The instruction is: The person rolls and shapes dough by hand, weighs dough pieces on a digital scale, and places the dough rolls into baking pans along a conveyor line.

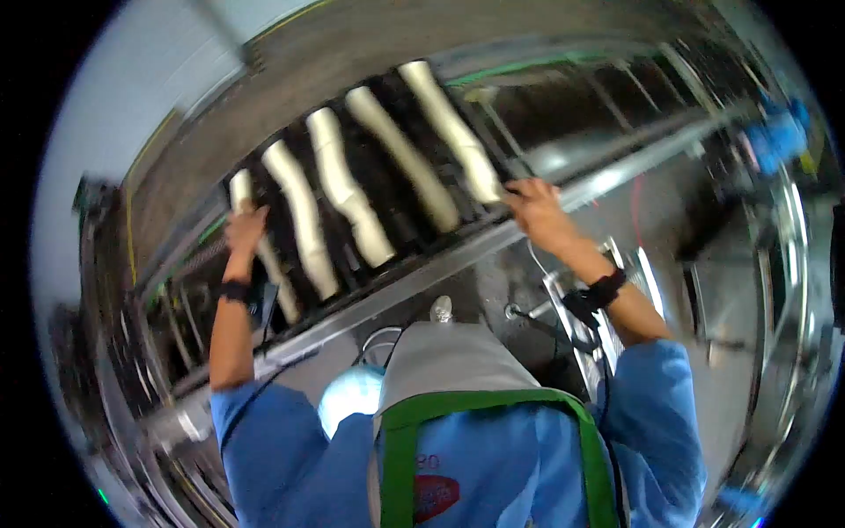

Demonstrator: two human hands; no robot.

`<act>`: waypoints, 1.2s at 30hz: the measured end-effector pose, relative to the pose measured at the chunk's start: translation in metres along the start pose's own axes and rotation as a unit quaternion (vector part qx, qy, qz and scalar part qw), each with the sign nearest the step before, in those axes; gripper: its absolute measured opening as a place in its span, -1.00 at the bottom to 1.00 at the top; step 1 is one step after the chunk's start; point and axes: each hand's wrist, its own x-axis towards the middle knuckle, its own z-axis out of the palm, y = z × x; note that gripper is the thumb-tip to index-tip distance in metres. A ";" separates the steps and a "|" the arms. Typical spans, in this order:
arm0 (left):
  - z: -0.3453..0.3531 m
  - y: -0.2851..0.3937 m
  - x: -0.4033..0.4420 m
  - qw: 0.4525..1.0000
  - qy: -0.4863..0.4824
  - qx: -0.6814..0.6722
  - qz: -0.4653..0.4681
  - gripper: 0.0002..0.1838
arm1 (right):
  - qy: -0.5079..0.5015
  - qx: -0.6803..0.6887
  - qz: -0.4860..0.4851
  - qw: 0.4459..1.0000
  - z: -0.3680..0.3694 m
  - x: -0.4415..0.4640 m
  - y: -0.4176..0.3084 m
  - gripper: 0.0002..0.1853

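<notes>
Several long, pale, slightly bent pieces lie side by side across a dark slatted rack. My left hand (246, 231) is on the leftmost pale piece (278, 280), its fingers bent over the upper part. Beside the lower end of the rightmost pale piece (453, 132) is my right hand (539, 211), its fingers bent at the rack's edge; blur hides whether they grip anything. Between the hands lie a second piece (301, 216), a third (339, 180) and a fourth (405, 158), untouched.
A metal rail (422, 275) runs along the near side of the rack. Metal frames (581, 330) stand at the lower right, and a blue object (775, 139) is at the far right. A light blue rounded item (350, 398) sits near my waist.
</notes>
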 end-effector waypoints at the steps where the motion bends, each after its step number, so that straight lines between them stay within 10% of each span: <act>1: -0.033 0.036 -0.027 0.996 0.048 -0.018 0.070 -0.38 | -0.007 0.029 0.027 0.999 0.000 -0.011 0.002 -0.59; 4: -0.025 0.075 0.001 0.916 0.090 -0.171 0.352 -0.48 | -0.035 0.005 0.118 0.992 0.011 -0.058 0.001 -0.63; 10: -0.047 0.291 -0.117 0.804 -0.145 -0.211 0.537 -0.59 | -0.136 0.013 0.407 0.903 0.036 -0.199 0.020 -0.62; 16: 0.031 0.409 -0.261 0.602 -0.148 -0.090 0.780 -0.61 | -0.005 0.016 0.601 0.799 0.029 -0.356 -0.012 -0.67; 26: 0.176 0.494 -0.516 0.451 -0.132 0.094 0.878 -0.37 | 0.097 -0.023 0.752 0.651 0.018 -0.536 -0.046 -0.56; 36: 0.186 0.498 -0.511 0.456 -0.017 0.112 0.883 -0.61 | 0.179 -0.135 0.609 0.761 0.033 -0.556 0.027 -0.81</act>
